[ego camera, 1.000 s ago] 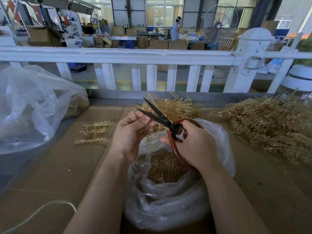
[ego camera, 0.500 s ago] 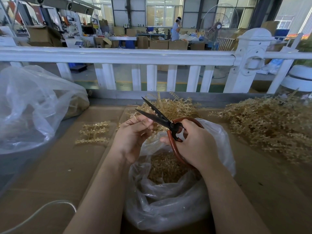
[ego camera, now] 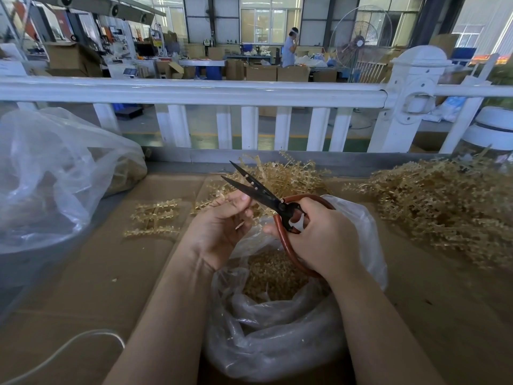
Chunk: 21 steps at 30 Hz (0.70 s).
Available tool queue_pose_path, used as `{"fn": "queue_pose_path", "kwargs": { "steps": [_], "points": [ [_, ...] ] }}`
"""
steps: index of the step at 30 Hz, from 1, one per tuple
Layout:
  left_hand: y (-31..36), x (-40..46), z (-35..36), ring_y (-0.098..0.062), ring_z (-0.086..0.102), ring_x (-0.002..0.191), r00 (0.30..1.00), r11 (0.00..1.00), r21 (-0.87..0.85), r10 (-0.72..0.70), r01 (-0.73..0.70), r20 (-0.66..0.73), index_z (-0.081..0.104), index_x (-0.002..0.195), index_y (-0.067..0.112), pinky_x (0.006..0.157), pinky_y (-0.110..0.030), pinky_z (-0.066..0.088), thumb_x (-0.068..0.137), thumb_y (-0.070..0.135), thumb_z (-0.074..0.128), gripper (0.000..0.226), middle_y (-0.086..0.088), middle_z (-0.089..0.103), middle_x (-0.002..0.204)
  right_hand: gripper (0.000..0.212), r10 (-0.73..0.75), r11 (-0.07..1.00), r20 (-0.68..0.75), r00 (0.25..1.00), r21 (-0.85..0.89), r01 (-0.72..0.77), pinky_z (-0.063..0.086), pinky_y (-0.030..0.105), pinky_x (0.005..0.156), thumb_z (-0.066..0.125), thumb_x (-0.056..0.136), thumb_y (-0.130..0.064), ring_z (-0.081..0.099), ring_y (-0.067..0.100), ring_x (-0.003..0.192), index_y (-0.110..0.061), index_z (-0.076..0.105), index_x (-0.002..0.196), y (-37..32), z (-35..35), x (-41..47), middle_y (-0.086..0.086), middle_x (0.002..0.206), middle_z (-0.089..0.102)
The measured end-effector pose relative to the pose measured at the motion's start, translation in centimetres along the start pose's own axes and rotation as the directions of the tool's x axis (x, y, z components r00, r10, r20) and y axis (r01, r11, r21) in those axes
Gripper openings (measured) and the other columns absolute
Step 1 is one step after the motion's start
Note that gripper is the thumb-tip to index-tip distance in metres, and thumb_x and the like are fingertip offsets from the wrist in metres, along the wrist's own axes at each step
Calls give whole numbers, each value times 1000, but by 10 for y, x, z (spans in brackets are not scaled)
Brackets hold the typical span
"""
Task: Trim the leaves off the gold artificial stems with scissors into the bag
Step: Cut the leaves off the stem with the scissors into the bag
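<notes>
My right hand [ego camera: 322,234] grips the red-brown handles of black-bladed scissors [ego camera: 258,191], whose blades stand slightly apart and point up and left. My left hand [ego camera: 219,226] pinches a thin gold stem [ego camera: 213,202] just below the blades. Both hands hover over a clear plastic bag [ego camera: 277,332] with gold leaf cuttings [ego camera: 273,276] inside. A heap of gold stems [ego camera: 433,207] lies to the right, another clump [ego camera: 286,173] behind the scissors.
A few trimmed gold stems [ego camera: 154,218] lie on the cardboard-covered table [ego camera: 83,287] at left. A big clear bag [ego camera: 52,173] sits far left. A white fence rail [ego camera: 194,90] runs behind the table. A white cable [ego camera: 69,345] curves at bottom left.
The scissors and both hands have drifted slightly up and left; the left fingers have shifted their hold on the stem. The blades stay slightly apart.
</notes>
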State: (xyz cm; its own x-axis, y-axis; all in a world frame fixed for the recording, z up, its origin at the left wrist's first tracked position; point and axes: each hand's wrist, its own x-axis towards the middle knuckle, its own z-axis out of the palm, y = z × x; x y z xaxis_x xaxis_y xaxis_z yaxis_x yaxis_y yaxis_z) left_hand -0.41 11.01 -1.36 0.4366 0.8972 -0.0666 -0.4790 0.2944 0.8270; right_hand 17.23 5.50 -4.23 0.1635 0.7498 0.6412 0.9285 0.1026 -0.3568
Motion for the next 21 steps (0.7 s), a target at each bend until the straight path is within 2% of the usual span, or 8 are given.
{"fn": "queue_pose_path", "kwargs": {
  "steps": [3,10,13,17,21],
  "points": [
    [0,0,1,-3,56,59,1000,1000,8,-1,1,-3,71,66,20,64,-17,44,72,14,68,9,7,66,68,59,-3,1000,-3,1000,-9,3,53,21,60,53,76,-84,59,5,67,-27,66,83,0,0,0,-14,74,66],
    [1,0,1,-4,57,61,1000,999,37,27,-28,13,73,70,19,69,-21,41,73,15,68,7,6,69,73,50,-11,1000,-12,1000,4,11,55,25,60,65,79,-76,60,6,66,-27,70,85,1,1,1,-14,74,67],
    [2,-1,2,-5,56,62,999,996,70,49,-51,18,73,68,21,70,-23,40,75,16,68,10,7,67,71,58,-14,999,0,1000,42,14,54,23,59,57,77,-82,61,5,66,-26,70,88,0,1,0,-15,75,67],
    [3,-4,3,-6,54,64,996,994,85,64,-68,57,70,64,23,70,-24,37,76,15,66,15,7,65,69,58,-8,997,4,1000,83,7,39,11,55,50,75,-85,53,0,63,-30,66,86,-4,-3,0,-23,69,54],
    [2,-5,4,-5,53,64,994,991,107,75,-83,76,71,64,25,68,-25,36,76,16,67,15,9,63,68,59,-19,995,-6,1000,97,19,47,18,56,52,75,-84,57,4,63,-28,66,85,-4,-2,0,-18,69,59]
  ]
}}
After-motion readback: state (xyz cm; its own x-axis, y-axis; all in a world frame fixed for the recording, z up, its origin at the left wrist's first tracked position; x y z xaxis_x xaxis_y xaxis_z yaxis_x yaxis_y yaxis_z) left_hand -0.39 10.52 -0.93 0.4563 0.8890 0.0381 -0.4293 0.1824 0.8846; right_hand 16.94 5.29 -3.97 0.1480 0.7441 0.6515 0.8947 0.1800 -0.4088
